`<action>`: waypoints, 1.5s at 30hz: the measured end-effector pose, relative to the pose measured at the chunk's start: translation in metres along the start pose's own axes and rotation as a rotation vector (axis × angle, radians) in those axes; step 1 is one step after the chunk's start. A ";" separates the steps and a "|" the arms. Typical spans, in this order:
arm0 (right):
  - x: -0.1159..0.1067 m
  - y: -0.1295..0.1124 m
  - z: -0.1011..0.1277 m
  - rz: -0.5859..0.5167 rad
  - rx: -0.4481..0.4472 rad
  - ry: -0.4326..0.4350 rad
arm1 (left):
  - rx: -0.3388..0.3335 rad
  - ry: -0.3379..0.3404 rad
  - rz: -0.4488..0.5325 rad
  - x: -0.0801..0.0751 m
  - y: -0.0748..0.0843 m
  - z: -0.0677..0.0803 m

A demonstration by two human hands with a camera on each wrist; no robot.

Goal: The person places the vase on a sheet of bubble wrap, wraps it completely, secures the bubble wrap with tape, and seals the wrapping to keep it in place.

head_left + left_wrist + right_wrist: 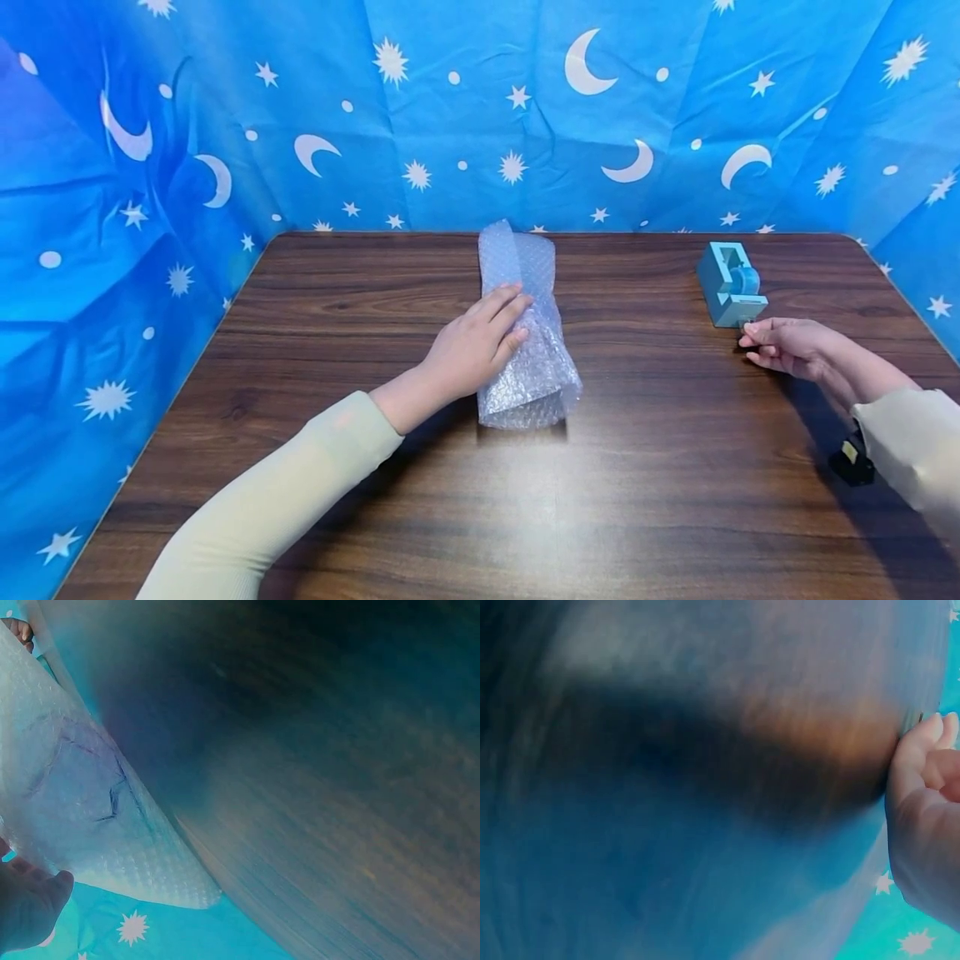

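A folded bubble wrap package [528,367] lies lengthwise near the middle of the table, its near end gaping. My left hand [472,342] rests on it from the left side with the fingers extended over the top. In the left wrist view, the bubble wrap [90,795] fills the left part, with the left hand [34,904] at its edge. Off to the right stands a light blue tape dispenser [723,287] holding a roll of tape [745,281]. My right hand [795,348] is at its front edge, thumb and index finger pinching the tape's end.
The dark wood-grain table [337,317] has its back edge against a blue cloth [465,108] with white moons and stars, which also hangs at both sides. A small black object with a yellow patch [851,460] shows below the right sleeve [911,442].
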State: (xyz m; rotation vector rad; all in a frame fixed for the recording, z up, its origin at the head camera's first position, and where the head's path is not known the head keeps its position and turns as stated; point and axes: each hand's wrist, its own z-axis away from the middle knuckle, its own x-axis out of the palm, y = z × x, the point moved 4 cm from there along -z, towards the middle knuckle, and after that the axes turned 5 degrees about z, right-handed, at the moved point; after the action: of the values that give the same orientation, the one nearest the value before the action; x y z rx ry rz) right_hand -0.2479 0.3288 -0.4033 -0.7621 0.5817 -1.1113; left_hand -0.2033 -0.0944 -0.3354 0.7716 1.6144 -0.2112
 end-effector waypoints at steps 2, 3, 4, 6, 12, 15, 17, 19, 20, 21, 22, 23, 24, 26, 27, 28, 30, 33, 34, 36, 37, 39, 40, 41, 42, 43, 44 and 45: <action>0.000 0.000 0.001 0.010 0.004 0.005 | 0.002 0.000 0.002 0.000 0.000 -0.001; 0.000 -0.001 0.001 0.012 0.004 0.005 | 0.002 0.001 0.003 0.000 0.000 -0.001; 0.001 -0.001 0.001 0.018 0.004 0.005 | 0.001 0.002 0.004 -0.001 0.000 -0.001; 0.002 -0.003 0.002 0.032 -0.001 0.001 | 0.001 0.002 0.003 -0.001 0.000 -0.001; 0.010 -0.011 0.011 0.163 -0.040 0.018 | 0.007 -0.002 0.000 -0.001 -0.001 -0.001; 0.016 -0.020 0.020 0.256 -0.085 0.045 | 0.010 0.000 0.005 -0.001 -0.002 -0.001; 0.022 -0.029 0.025 0.320 -0.122 0.063 | 0.009 0.002 0.012 -0.002 -0.003 -0.001; 0.027 -0.040 0.028 0.386 -0.161 0.083 | 0.009 0.002 0.018 -0.003 -0.003 0.000; 0.030 -0.046 0.029 0.423 -0.180 0.086 | 0.009 -0.001 0.020 -0.003 -0.003 -0.001; 0.034 -0.051 0.030 0.456 -0.194 0.089 | 0.009 -0.006 0.023 -0.003 -0.003 -0.001; 0.037 -0.056 0.031 0.496 -0.209 0.092 | 0.009 -0.011 0.024 -0.003 -0.003 -0.001; 0.041 -0.062 0.031 0.543 -0.227 0.093 | 0.009 -0.018 0.025 -0.003 -0.003 -0.002; 0.045 -0.067 0.031 0.593 -0.244 0.094 | 0.011 -0.024 0.024 -0.002 -0.003 -0.002; 0.055 -0.078 0.029 0.668 -0.269 0.092 | 0.018 -0.033 0.017 -0.002 -0.002 -0.003; 0.061 -0.083 0.028 0.688 -0.276 0.092 | 0.024 -0.034 0.012 -0.002 -0.002 -0.004; 0.067 -0.087 0.026 0.706 -0.287 0.093 | 0.030 -0.034 0.003 -0.002 -0.001 -0.004; 0.077 -0.096 0.023 0.708 -0.312 0.082 | 0.044 -0.029 -0.014 -0.002 0.000 -0.005; 0.091 -0.106 0.020 0.676 -0.344 0.063 | 0.062 -0.024 -0.036 -0.003 0.001 -0.006; 0.095 -0.109 0.019 0.674 -0.355 0.060 | 0.064 -0.026 -0.042 -0.003 0.002 -0.006; 0.103 -0.114 0.017 0.671 -0.376 0.061 | 0.068 -0.032 -0.050 -0.004 0.003 -0.007; 0.107 -0.116 0.016 0.681 -0.390 0.060 | 0.069 -0.037 -0.052 -0.004 0.004 -0.007; 0.116 -0.120 0.013 0.704 -0.415 0.059 | 0.073 -0.047 -0.056 -0.004 0.005 -0.006; 0.121 -0.123 0.011 0.710 -0.428 0.059 | 0.074 -0.051 -0.055 -0.004 0.006 -0.006; 0.127 -0.126 0.010 0.719 -0.442 0.058 | 0.076 -0.054 -0.055 -0.004 0.006 -0.006; 0.132 -0.128 0.008 0.730 -0.455 0.055 | 0.078 -0.056 -0.055 -0.004 0.006 -0.006; 0.138 -0.131 0.006 0.732 -0.464 0.051 | 0.080 -0.056 -0.056 -0.004 0.006 -0.005; 0.143 -0.134 0.004 0.731 -0.468 0.051 | 0.083 -0.056 -0.055 -0.004 0.006 -0.005; 0.148 -0.137 0.002 0.729 -0.473 0.052 | 0.086 -0.056 -0.056 -0.004 0.006 -0.005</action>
State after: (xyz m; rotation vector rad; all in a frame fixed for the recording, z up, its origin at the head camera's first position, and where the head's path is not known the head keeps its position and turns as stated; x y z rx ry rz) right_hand -0.2734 0.1568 -0.3009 -0.8234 1.0832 -0.3164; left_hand -0.2042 -0.0883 -0.3291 0.7797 1.5834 -0.3418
